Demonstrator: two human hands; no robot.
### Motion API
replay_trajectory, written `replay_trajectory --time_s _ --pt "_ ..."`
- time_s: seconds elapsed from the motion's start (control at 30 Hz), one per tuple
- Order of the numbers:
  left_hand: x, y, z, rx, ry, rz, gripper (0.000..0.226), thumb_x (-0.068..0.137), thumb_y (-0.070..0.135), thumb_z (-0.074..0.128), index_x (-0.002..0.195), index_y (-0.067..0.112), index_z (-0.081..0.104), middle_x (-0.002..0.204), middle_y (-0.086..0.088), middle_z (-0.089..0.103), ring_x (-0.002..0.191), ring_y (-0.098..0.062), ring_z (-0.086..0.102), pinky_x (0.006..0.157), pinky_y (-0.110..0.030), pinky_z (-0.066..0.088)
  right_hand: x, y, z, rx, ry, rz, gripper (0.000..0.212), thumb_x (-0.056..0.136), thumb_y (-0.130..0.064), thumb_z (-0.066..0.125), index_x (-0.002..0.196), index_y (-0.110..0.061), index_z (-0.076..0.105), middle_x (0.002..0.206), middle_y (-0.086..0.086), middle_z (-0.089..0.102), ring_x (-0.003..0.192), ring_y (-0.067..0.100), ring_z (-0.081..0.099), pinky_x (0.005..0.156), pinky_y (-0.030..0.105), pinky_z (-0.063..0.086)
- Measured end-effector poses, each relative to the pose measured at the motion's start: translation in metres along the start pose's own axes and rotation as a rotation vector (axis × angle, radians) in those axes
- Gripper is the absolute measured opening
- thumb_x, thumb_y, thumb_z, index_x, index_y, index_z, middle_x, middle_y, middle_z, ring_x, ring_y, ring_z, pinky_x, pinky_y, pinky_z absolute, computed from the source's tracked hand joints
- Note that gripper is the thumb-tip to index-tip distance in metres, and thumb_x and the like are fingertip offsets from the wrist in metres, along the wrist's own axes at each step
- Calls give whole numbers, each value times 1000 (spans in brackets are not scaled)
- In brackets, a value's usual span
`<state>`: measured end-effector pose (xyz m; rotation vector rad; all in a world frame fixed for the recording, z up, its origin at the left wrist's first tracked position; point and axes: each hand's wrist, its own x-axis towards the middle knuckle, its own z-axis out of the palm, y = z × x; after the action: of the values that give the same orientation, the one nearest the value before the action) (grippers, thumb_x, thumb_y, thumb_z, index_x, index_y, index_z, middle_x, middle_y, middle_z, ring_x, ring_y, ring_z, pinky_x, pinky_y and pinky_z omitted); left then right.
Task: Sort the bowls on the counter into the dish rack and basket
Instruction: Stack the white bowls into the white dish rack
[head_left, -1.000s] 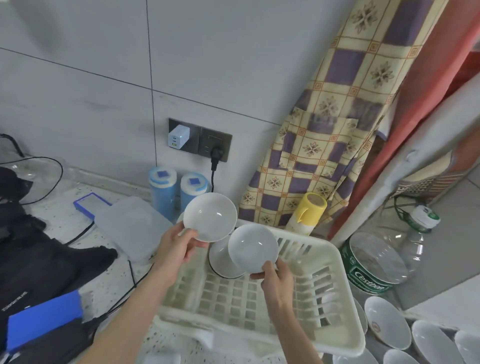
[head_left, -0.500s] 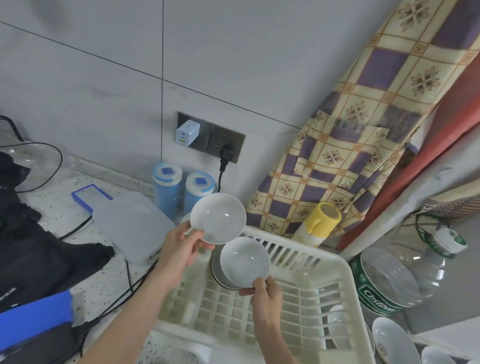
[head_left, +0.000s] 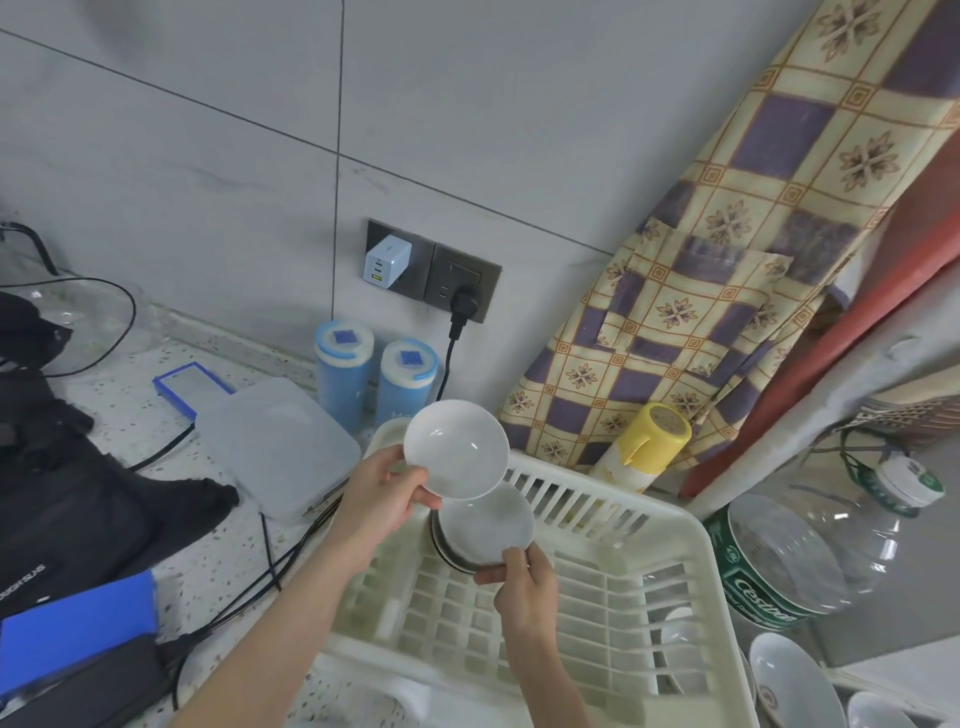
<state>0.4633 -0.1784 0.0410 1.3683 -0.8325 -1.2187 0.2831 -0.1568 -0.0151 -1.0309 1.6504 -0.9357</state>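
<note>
My left hand (head_left: 387, 493) grips a small white bowl (head_left: 457, 447) by its lower left rim, holding it tilted above the back left corner of the cream plastic dish rack (head_left: 613, 587). My right hand (head_left: 524, 577) pinches the lower rim of a second white bowl (head_left: 488, 525), which stands on edge inside the rack against other bowls stacked behind it. More white bowls (head_left: 795, 680) lie at the lower right, beyond the rack.
Two blue canisters (head_left: 374, 374), a translucent lidded box (head_left: 275, 441), black cables and a black bag (head_left: 62, 478) occupy the counter to the left. A yellow-capped bottle (head_left: 649, 441) stands behind the rack. A large clear water bottle (head_left: 810, 551) lies to the right.
My right hand has carried its bowl left and down into the rack, against the stacked bowls. The left hand's bowl has stayed above the rack's back corner. The view has shifted slightly.
</note>
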Motion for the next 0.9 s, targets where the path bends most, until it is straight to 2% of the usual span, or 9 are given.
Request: replay_trajectory --time_s 0.07,0.13,0.3,0.47,0.6,0.77,0.83,0.9 --pt "0 -2 1 32 -9 -3 26 89 1 52 100 20 66 66 -22 72 31 -8 25 34 -15 24 0 -1 0 13 -34 -5 27 94 -10 39 104 -16 63 59 11 69 47 12 39 47 25 35" --pt "0 -4 1 56 -21 -7 29 88 1 51 99 24 65 66 -20 73 30 -6 29 34 -15 26 0 -1 0 24 -51 -8 33 95 -8 36 111 -21 62 57 11 68 43 10 40 41 21 32" --pt "3 -9 2 118 -47 -14 29 88 4 49 102 26 63 65 -14 74 32 1 45 37 -14 32 -2 -2 1 -12 -59 -10 36 95 -9 36 119 -26 57 62 9 70 43 4 47 41 19 36" --pt "6 -15 2 157 -79 -63 30 87 6 48 109 20 62 66 -13 74 32 1 45 38 -15 31 -4 -3 2 -63 -46 -14 33 97 -13 36 121 -33 48 60 3 70 38 4 42 42 21 37" --pt "6 -19 3 166 -116 -58 31 87 5 49 112 18 62 65 -15 73 32 1 46 36 -10 33 -6 0 1 -121 -58 -38 32 101 -18 36 129 -29 47 65 2 70 41 4 44 46 24 38" --pt "7 -26 2 198 -137 -59 31 83 13 51 111 18 62 64 -14 74 35 0 47 44 -22 31 -5 -2 -2 -154 -67 -24 41 101 -24 37 141 -30 39 69 1 71 46 6 49 47 24 39" --pt "7 -27 2 208 -142 -60 34 76 21 51 108 22 62 65 -12 74 35 0 47 46 -25 30 -4 -4 -4 -163 -63 -10 47 101 -26 39 147 -32 32 73 1 72 53 10 53 49 25 41" --pt "8 -27 2 218 -143 -60 37 72 24 50 107 24 63 65 -11 75 36 0 47 46 -26 30 -4 -5 -7 -172 -60 -6 51 100 -26 41 149 -31 28 75 2 73 52 9 50 50 25 41"
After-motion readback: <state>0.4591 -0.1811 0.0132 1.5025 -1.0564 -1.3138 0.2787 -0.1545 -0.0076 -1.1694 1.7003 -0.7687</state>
